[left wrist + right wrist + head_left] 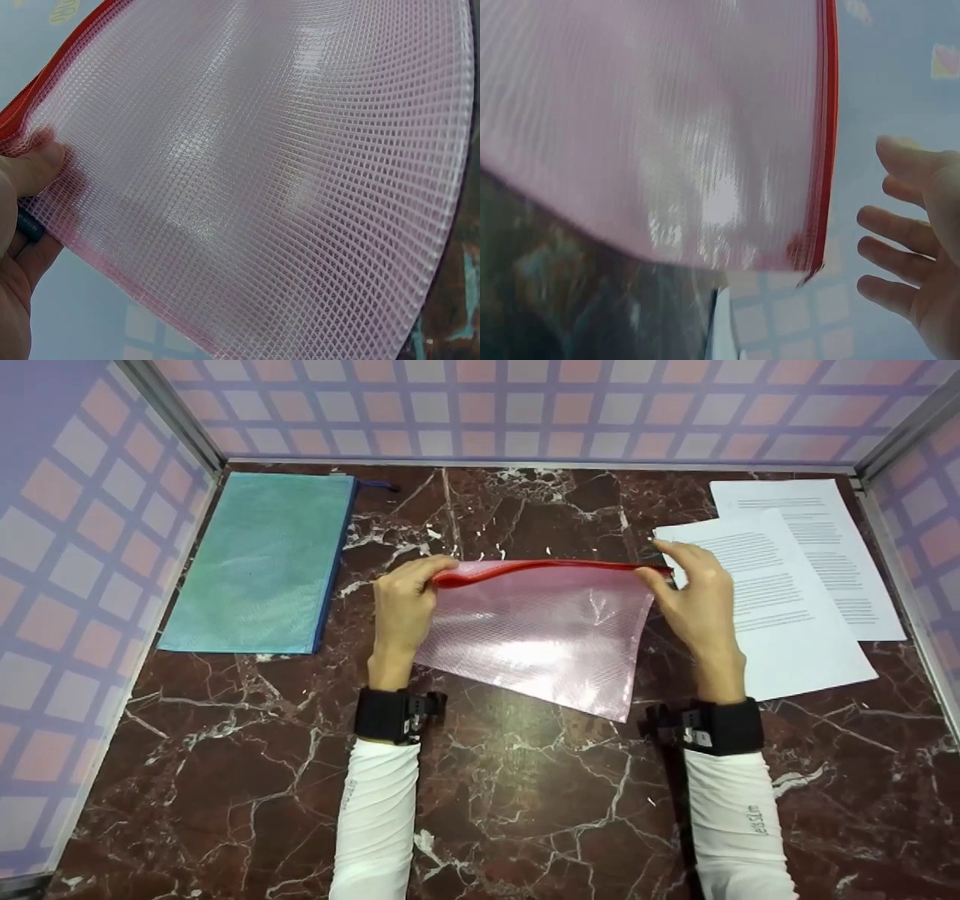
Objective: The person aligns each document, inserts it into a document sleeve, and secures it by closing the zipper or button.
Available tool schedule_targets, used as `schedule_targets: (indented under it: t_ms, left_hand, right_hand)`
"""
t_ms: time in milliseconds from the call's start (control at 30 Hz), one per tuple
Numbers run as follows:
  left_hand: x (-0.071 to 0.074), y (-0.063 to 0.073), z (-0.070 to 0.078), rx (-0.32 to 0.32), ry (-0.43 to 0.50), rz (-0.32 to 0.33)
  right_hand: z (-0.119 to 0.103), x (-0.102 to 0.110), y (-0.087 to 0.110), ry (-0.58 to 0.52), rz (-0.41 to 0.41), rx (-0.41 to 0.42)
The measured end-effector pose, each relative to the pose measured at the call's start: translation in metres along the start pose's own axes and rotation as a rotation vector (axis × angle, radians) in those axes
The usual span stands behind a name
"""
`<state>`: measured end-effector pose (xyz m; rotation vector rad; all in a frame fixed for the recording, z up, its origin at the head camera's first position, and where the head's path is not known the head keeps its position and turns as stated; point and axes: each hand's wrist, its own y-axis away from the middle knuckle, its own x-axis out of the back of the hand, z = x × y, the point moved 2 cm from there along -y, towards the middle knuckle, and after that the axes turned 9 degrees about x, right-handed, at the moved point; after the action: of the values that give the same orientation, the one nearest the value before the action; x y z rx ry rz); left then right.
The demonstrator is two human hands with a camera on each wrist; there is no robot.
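The pink mesh pouch [532, 637] was in the middle of the head view, its red zip [555, 563] along the top. The left hand [403, 604] pinched the corner by the zip with its fingers [39, 259], which likely held the pouch up. The right hand [701, 592] had its fingers spread apart near the other end and held nothing. On the bench [525, 817], a green zip pouch [259, 566] lay upper left and two printed sheets [776, 592] overlapped upper right, maybe to leave room between.

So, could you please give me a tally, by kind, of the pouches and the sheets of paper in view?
Pouches: 2 (pink pouch, green pouch)
Sheets of paper: 2 visible (overlapping sheet, sheet partly beneath it)
Total: 4
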<state>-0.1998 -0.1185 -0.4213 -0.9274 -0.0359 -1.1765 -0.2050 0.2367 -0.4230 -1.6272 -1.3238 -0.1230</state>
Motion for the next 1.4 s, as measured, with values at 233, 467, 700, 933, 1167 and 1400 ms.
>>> schedule_targets:
  t_ms: [233,467,700,933,1167,1400]
  left_hand:
    - [0.001,-0.001,0.002,-0.03,-0.016,0.007]
    - [-0.003,-0.001,0.004,-0.032,0.014,-0.006]
    - [-0.005,-0.001,0.003,-0.044,0.032,-0.011]
    - [-0.005,0.001,0.005,-0.033,0.04,-0.003]
    - [-0.006,0.001,0.005,-0.004,0.032,-0.041]
    - [-0.007,-0.001,0.005,0.066,0.006,-0.064]
  right_hand:
    - [-0.018,-0.02,-0.006,-0.008,-0.244,0.098]
    - [-0.012,-0.027,-0.013,0.012,-0.39,0.181]
    - [-0.011,-0.042,-0.021,-0.019,-0.486,0.295]
    - [-0.016,-0.049,-0.024,-0.041,-0.56,0.286]
    - [-0.017,-0.057,-0.02,-0.071,-0.558,0.219]
    - [-0.013,-0.055,-0.01,-0.147,-0.527,0.098]
